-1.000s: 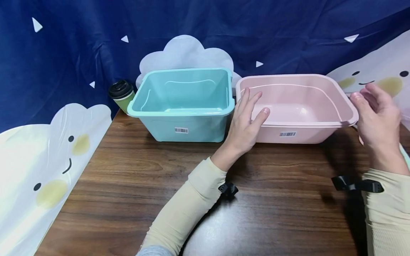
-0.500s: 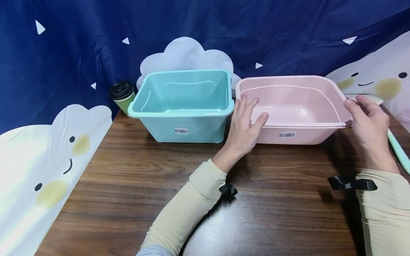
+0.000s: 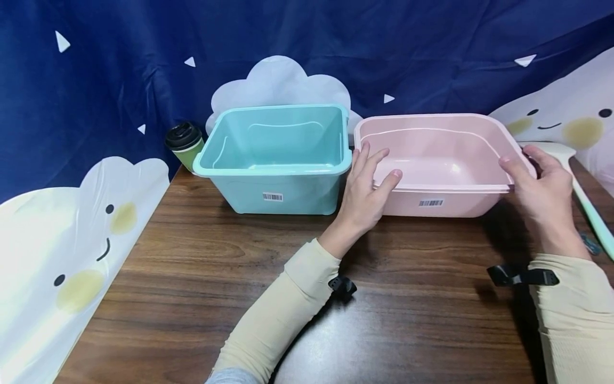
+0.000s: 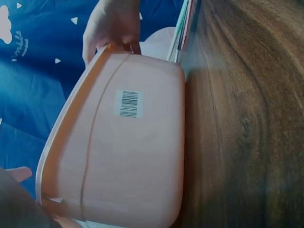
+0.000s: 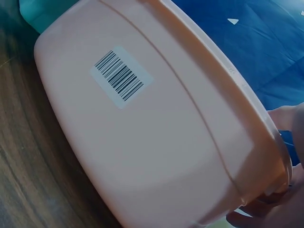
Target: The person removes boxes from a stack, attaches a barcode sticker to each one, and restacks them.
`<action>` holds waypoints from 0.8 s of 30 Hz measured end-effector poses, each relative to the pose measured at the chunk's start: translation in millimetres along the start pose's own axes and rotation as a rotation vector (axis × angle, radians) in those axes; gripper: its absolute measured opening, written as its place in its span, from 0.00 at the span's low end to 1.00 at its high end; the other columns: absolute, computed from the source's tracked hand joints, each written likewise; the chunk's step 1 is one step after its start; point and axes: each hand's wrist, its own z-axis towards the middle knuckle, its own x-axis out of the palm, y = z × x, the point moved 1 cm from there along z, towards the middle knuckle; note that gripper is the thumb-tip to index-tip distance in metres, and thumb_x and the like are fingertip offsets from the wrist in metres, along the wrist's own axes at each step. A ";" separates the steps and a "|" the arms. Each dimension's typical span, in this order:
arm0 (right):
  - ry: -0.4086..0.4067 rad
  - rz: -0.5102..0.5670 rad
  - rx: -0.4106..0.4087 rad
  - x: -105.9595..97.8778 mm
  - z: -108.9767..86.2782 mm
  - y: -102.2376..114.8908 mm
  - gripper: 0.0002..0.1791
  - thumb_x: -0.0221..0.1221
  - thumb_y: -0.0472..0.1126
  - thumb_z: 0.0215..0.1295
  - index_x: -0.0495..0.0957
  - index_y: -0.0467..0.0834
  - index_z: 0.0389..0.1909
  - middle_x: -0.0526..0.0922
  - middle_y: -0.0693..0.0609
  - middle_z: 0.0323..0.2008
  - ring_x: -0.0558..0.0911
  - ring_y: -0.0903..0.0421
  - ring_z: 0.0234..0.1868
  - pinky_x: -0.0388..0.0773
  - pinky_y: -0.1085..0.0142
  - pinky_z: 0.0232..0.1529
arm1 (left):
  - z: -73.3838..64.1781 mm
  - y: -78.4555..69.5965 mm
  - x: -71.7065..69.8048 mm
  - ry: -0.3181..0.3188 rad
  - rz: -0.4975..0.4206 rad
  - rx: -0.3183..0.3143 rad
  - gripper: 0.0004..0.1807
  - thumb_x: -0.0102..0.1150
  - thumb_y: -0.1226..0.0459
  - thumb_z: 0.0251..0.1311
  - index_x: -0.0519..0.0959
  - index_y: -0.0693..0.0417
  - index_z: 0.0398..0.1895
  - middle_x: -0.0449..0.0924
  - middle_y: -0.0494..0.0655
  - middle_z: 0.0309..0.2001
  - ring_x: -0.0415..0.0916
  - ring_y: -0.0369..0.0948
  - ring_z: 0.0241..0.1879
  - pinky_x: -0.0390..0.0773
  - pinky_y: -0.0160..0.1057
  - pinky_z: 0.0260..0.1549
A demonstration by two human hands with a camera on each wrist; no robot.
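Observation:
A pink plastic basin (image 3: 441, 144) with a barcode sticker stands on the wooden table, toward the back right. At its right end my right hand (image 3: 547, 197) grips the rim, thumb over the inside and fingers outside. The right wrist view shows some of those fingers tucked under the rim (image 5: 266, 126). My left hand (image 3: 362, 194) is at the basin's front left corner, its fingers spread and fairly straight. In the left wrist view, the left thumb (image 4: 19, 173) stands apart from the rim.
Left of the pink basin stands a teal bin (image 3: 273, 184) with nothing visible inside. Beside it is a green cup (image 3: 187, 152) with a black lid. A white-headed tool with a mint handle (image 3: 595, 216) lies at the right. A blue curtain (image 3: 431, 53) hangs behind.
My right hand has moved left and onto the basin's right rim, taking hold of it. More of the mint-handled tool shows beyond it. My left hand has hardly moved.

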 end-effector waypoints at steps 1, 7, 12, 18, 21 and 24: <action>-0.012 -0.042 -0.001 0.6 -0.3 0.1 0.37 0.62 0.44 0.68 0.62 0.45 0.76 0.68 0.55 0.72 0.71 0.68 0.62 0.70 0.86 0.53 | -0.5 -0.2 -0.1 -0.004 -0.006 0.000 0.28 0.54 0.53 0.70 0.71 0.53 0.70 0.50 0.57 0.80 0.42 0.54 0.81 0.46 0.51 0.79; -0.105 -0.177 -0.009 1.8 -3.2 2.1 0.34 0.62 0.46 0.68 0.66 0.53 0.74 0.69 0.58 0.72 0.68 0.69 0.66 0.59 0.75 0.73 | -2.6 -2.6 -1.1 -0.028 -0.032 0.035 0.28 0.56 0.54 0.68 0.73 0.54 0.68 0.49 0.59 0.80 0.44 0.53 0.81 0.49 0.49 0.78; -0.138 -0.173 -0.013 -1.1 -5.2 5.0 0.34 0.63 0.46 0.68 0.66 0.55 0.74 0.68 0.57 0.73 0.69 0.69 0.66 0.61 0.72 0.73 | -4.2 -6.9 -1.7 -0.037 -0.041 0.062 0.27 0.57 0.54 0.67 0.74 0.54 0.67 0.49 0.57 0.80 0.45 0.49 0.81 0.49 0.48 0.78; -0.184 -0.143 -0.032 -8.3 -6.7 14.1 0.34 0.65 0.44 0.64 0.69 0.54 0.72 0.72 0.58 0.69 0.73 0.69 0.60 0.66 0.80 0.65 | -5.7 -11.1 -2.4 -0.040 -0.060 0.079 0.25 0.57 0.55 0.67 0.76 0.54 0.65 0.51 0.57 0.80 0.47 0.47 0.80 0.48 0.48 0.78; -0.190 -0.080 -0.014 -10.5 -8.8 21.2 0.33 0.65 0.41 0.64 0.70 0.54 0.71 0.73 0.59 0.66 0.75 0.68 0.57 0.70 0.83 0.58 | -6.4 -13.2 -3.4 -0.041 -0.073 0.076 0.24 0.58 0.56 0.67 0.77 0.54 0.64 0.52 0.56 0.80 0.49 0.47 0.80 0.50 0.48 0.78; -0.179 0.003 0.002 -12.2 -12.2 29.0 0.33 0.64 0.39 0.66 0.68 0.54 0.72 0.71 0.60 0.66 0.73 0.66 0.61 0.69 0.81 0.62 | -7.6 -16.7 -5.6 -0.038 -0.090 0.078 0.24 0.58 0.56 0.66 0.77 0.53 0.63 0.52 0.54 0.80 0.50 0.47 0.80 0.52 0.48 0.77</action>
